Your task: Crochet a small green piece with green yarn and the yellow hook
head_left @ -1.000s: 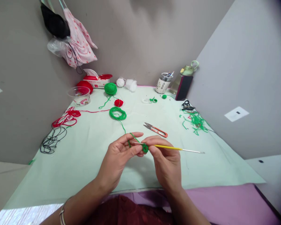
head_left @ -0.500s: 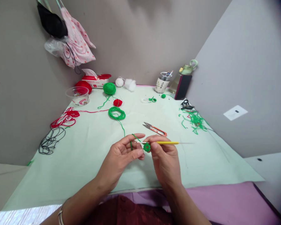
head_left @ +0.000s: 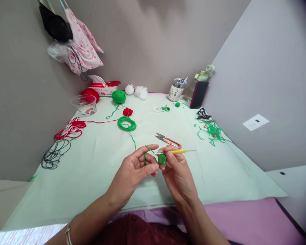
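My right hand grips a crochet hook with a yellow handle, its metal tip pointing left. At that tip hangs a small round green crochet piece with a hole in its middle, close against my right fingers. Green yarn loops over the raised forefinger of my left hand and passes through its curled fingers. My left thumb and fingertips are just left of the piece; whether they touch it is hard to tell. From the left hand the strand runs back to a loose green yarn coil.
Just beyond my hands lie orange-handled thread snips. Green yarn scraps are heaped at right, near a phone propped against a bottle. Red yarn and black cord lie at left. A green ball sits at the back.
The crochet hook has tilted, its handle end rising and swinging left. The green crochet piece has turned, showing its hole more openly. My left hand has barely moved.
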Available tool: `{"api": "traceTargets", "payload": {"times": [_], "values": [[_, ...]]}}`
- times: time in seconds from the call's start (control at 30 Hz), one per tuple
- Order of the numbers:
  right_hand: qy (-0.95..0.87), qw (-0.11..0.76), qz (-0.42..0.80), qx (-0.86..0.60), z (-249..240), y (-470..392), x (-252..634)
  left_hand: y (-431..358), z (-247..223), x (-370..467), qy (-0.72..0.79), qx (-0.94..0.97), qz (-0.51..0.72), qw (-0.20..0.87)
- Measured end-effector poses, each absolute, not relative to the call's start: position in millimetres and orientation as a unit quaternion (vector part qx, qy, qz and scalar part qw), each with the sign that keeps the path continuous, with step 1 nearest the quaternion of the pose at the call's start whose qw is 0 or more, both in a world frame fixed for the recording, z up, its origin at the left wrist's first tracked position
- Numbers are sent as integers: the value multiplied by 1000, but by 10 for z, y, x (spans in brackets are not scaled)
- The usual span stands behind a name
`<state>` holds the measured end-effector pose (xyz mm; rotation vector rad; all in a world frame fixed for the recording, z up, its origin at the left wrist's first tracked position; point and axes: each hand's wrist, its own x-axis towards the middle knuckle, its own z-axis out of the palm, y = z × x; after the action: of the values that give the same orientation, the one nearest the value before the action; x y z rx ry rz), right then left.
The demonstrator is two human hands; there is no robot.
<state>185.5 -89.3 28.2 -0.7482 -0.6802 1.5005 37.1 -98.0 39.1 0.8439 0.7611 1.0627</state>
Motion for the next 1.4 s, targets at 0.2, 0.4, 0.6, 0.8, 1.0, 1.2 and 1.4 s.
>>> {"api": "traceTargets", "payload": {"times": [0.2,0.4,0.6,0.8,1.0,1.2,1.4], "values": [[-288,630,633,-346,239,-878,1847,-978,409,406,366,341,515,696],[-299,622,637,-345,242,-917,1767,-984,489,477,346,322,490,733],[-272,623,649,-341,298,-899,1806,-997,428,429,358,371,473,714],[-232,616,674,-336,381,-884,1876,-1019,379,365,393,468,448,653],[-214,613,683,-336,429,-880,1887,-1025,451,328,395,502,427,641],[-226,615,680,-331,432,-879,1899,-1047,473,319,390,504,418,648],[-310,633,620,-345,409,-890,1886,-1052,438,330,389,422,461,677]]}}
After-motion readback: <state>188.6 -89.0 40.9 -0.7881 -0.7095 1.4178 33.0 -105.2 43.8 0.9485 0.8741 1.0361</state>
